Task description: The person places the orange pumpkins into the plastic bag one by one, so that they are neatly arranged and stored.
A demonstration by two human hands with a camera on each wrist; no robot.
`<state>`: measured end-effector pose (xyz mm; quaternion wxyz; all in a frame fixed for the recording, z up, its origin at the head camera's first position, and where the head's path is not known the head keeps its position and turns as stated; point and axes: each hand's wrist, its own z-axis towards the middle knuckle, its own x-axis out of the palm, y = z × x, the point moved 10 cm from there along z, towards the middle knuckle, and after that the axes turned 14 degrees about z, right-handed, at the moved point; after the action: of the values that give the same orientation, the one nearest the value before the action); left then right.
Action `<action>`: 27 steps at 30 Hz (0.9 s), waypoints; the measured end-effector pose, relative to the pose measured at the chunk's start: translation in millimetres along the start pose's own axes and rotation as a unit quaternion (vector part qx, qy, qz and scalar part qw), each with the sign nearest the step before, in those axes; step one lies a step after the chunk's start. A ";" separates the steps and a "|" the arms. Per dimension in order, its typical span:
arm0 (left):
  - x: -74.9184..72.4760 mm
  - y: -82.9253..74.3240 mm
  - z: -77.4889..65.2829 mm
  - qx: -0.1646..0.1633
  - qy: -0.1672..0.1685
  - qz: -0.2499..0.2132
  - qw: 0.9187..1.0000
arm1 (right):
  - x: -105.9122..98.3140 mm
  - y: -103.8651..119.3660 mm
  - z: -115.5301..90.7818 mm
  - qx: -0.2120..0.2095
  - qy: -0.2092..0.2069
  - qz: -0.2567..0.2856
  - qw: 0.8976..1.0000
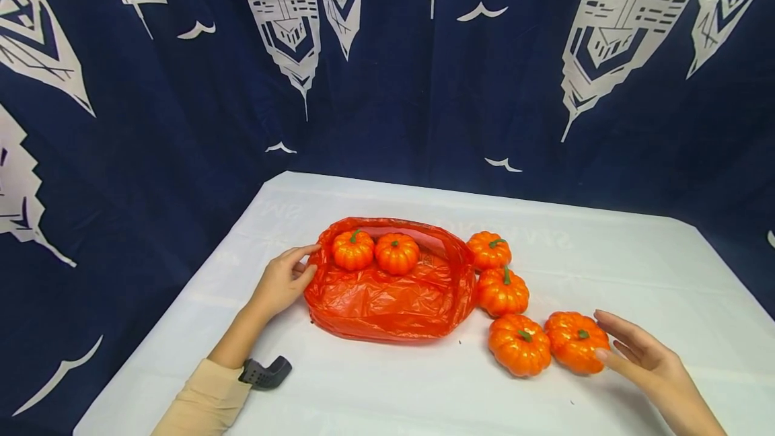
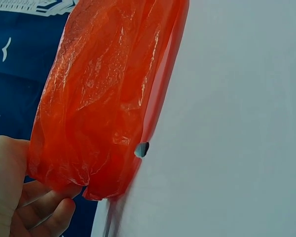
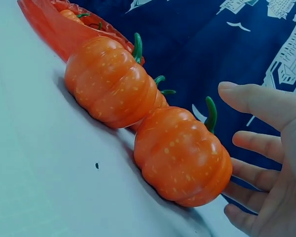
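A red plastic bag (image 1: 387, 315) lies with its mouth open upward, left of the table's middle. Two small orange pumpkins, one on the left (image 1: 352, 249) and one beside it (image 1: 397, 253), sit inside. My left hand (image 1: 281, 284) holds the bag's left edge; in the left wrist view its fingers (image 2: 54, 217) curl at the bag's (image 2: 93, 98) end. On the right, my right hand (image 1: 648, 358) is spread beside the nearest pumpkin (image 1: 575, 342), fingertips right at its side. The right wrist view shows that pumpkin (image 3: 182, 155) in front of the parted thumb and fingers.
Three more pumpkins run from the bag's right side toward the front: a far one (image 1: 488, 250), a middle one (image 1: 504, 292) and a near one (image 1: 519, 344). A white cloth (image 1: 375, 389) covers the table. Behind hangs a dark blue curtain (image 1: 424, 106) with white prints.
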<state>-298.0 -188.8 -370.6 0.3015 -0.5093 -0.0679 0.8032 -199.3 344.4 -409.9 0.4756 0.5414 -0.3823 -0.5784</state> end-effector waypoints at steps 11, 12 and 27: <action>0.6 -0.3 0.7 -0.005 0.004 -0.003 1.000 | 7.0 -32.2 2.3 0.135 0.008 -0.029 0.990; 0.5 -0.3 0.7 -0.005 0.004 -0.004 1.000 | 7.7 -32.9 2.0 0.138 0.009 -0.033 0.990; 0.7 -0.3 0.4 -0.011 0.009 0.000 1.000 | 9.2 -34.8 1.4 0.134 -0.005 -0.020 0.991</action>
<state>-298.5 -188.0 -370.8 0.2962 -0.5196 -0.0738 0.7980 -205.1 344.3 -445.4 0.3853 0.6050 -0.4472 -0.5343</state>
